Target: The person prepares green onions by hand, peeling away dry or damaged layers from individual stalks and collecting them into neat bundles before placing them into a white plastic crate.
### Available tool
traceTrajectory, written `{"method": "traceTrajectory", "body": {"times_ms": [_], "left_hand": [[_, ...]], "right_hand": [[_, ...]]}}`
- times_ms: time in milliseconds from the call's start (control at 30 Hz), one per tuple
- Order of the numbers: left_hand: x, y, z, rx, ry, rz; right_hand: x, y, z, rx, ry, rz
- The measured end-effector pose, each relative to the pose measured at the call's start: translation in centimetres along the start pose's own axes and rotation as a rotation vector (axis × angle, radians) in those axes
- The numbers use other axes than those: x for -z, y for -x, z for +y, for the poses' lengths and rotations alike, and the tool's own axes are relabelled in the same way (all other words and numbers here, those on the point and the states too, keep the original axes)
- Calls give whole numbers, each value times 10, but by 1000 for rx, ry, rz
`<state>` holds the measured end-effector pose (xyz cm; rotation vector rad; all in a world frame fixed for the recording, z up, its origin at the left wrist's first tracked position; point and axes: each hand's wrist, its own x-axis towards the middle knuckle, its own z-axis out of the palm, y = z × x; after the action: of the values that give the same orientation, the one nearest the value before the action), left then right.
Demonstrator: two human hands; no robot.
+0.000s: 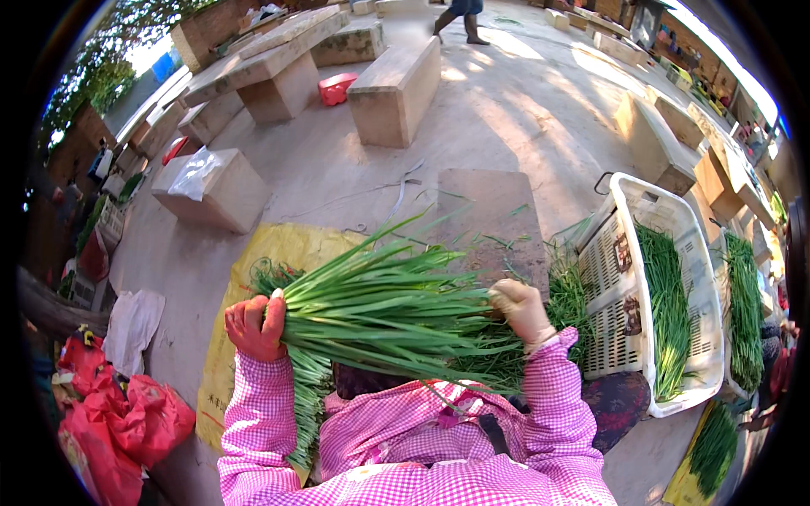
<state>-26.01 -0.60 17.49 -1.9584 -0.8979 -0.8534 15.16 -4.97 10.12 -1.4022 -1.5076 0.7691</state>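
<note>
A thick bunch of green chives (396,304) lies sideways across my lap, its leaves fanning to the right. My left hand (258,325), in a reddish glove, is closed around the pale stem end. At the leaf tips my right hand (516,310), in a pale glove, is curled into a fist; its fingers hide whatever is in them. More chives (310,392) lie in a pile beside my left forearm, on a yellow sheet (221,358). Loose dark-green leaves (567,295) are heaped by my right hand.
To the right stands a white plastic crate (606,316) holding chives, with more chives (742,312) beyond. A flat board (489,215) with leaf scraps lies ahead. Red plastic bags (126,422) are at left. Stone benches (396,88) stand farther off, where a person's legs (460,21) show.
</note>
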Motion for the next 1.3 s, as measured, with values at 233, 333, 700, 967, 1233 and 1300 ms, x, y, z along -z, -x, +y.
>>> {"method": "traceTrajectory", "body": {"times_ms": [233, 333, 700, 967, 1233, 1300], "left_hand": [[-2, 63, -62, 761, 135, 3], [-5, 156, -120, 1618, 1309, 940], [136, 330, -38, 2650, 906, 726], [45, 396, 82, 3138, 451, 278], [57, 416, 68, 3102, 831, 263], [72, 424, 71, 2974, 994, 89]], "right_hand": [[57, 35, 65, -75, -1056, 267], [43, 59, 89, -526, -719, 328], [-10, 79, 132, -851, -523, -1], [-24, 76, 128, -897, -532, 23], [-30, 73, 108, -882, -492, -27], [-24, 64, 101, -830, -459, -63]]}}
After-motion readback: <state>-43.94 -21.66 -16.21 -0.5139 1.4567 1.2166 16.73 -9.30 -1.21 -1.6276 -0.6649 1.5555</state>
